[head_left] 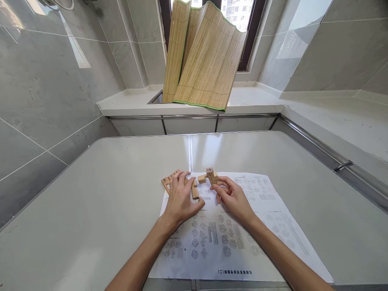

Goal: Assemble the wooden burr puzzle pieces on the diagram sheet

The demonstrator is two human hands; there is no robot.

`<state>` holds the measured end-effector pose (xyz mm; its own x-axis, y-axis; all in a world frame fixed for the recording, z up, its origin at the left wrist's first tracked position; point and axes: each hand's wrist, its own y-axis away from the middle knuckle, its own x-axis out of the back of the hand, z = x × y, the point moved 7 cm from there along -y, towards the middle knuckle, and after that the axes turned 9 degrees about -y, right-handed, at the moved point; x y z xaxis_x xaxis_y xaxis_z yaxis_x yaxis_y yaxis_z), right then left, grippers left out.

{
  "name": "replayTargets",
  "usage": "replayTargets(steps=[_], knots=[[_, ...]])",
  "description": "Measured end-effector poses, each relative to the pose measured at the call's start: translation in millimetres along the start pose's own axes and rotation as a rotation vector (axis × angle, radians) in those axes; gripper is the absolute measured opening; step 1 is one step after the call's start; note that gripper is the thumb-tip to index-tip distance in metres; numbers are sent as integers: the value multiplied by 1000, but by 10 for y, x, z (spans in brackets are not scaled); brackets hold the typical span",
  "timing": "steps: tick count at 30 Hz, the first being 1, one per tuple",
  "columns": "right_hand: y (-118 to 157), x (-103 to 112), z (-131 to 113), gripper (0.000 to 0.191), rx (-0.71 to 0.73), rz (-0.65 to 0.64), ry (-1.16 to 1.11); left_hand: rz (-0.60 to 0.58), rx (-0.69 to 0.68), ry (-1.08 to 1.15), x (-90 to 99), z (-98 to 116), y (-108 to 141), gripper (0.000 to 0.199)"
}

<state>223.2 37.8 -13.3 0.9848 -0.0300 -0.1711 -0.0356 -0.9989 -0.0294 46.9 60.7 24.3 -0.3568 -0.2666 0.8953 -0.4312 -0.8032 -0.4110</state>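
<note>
My left hand point(178, 200) is over the left top part of the printed sheet, fingers spread and thumb apart. Beneath and beside it lies a notched wooden puzzle piece point(195, 190), close to the thumb and index finger. A flat wooden board point(166, 182) with dark marks and holes pokes out past the fingers, partly covered by the hand. My right hand point(230, 196) pinches a notched wooden puzzle block point(211, 176) between thumb and fingers, its marked end up. Another short wooden piece point(202, 179) sits at its left; whether they are joined, I cannot tell.
Under both hands spreads a white paper sheet point(254, 258) printed with small diagrams, on a pale table point(91, 210) with a seam down its middle. A folded bamboo mat point(209, 60) leans at the window on the white ledge point(130, 103). Tiled walls and a metal rail point(318, 149) border the table.
</note>
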Motion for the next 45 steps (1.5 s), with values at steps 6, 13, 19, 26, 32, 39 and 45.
replayTargets(steps=[6, 13, 19, 26, 32, 39, 45], knots=[[0, -1, 7, 44, 4, 10, 2, 28, -21, -17, -47, -38, 29, 35], [4, 6, 13, 42, 10, 17, -5, 122, -17, 77, 58, -10, 11, 63], [4, -6, 11, 39, 21, -4, 1, 192, -90, 150, 173, 91, 2, 23], [21, -56, -59, 37, 13, -34, 15, 220, -87, 216, 204, 82, 0, 10], [37, -113, -54, 38, 4, -88, 12, 223, -96, 216, 224, 91, -1, 7], [29, -133, -58, 41, -12, -113, 31, 241, -96, 221, 247, 91, -2, 6], [43, -141, -114, 39, -18, -136, 15, 234, -65, 229, 230, 58, -15, 9]])
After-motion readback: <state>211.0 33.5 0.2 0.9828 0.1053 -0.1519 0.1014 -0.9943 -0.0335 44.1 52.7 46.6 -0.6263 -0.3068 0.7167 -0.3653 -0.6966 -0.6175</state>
